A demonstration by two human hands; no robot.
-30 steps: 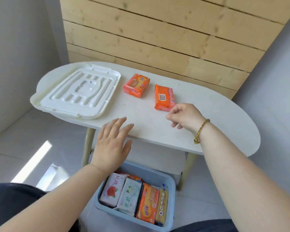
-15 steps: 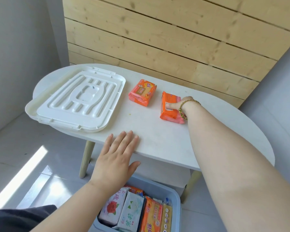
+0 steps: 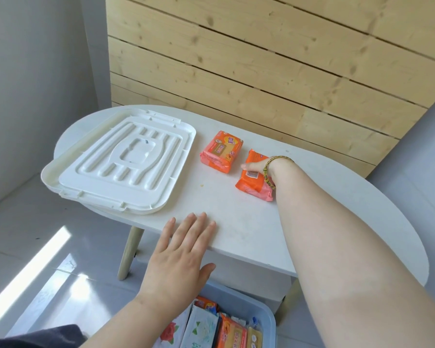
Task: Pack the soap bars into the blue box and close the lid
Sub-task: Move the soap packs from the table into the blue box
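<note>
Two orange wrapped soap bars lie on the white table (image 3: 236, 222). My right hand (image 3: 258, 167) is closed over the right soap bar (image 3: 253, 182), which still rests on the table; most of the hand is hidden behind my wrist and a beaded bracelet. The left soap bar (image 3: 221, 150) lies free beside it. My left hand (image 3: 181, 257) rests flat, fingers apart, on the table's near edge. The blue box (image 3: 266, 320) stands on the floor below, with several wrapped soap bars (image 3: 226, 332) inside. Its white lid (image 3: 121, 162) lies upside down on the table's left end.
A wooden plank wall stands behind the table. Grey walls close in at left and right. The lid overhangs the table's left edge. The table's wooden leg (image 3: 129, 252) is near the box. A dark-clothed knee (image 3: 35, 337) shows at bottom left.
My right hand reached forward from the table's middle and closed on the right soap bar. The left hand settled onto the table's front edge. The view shifted forward.
</note>
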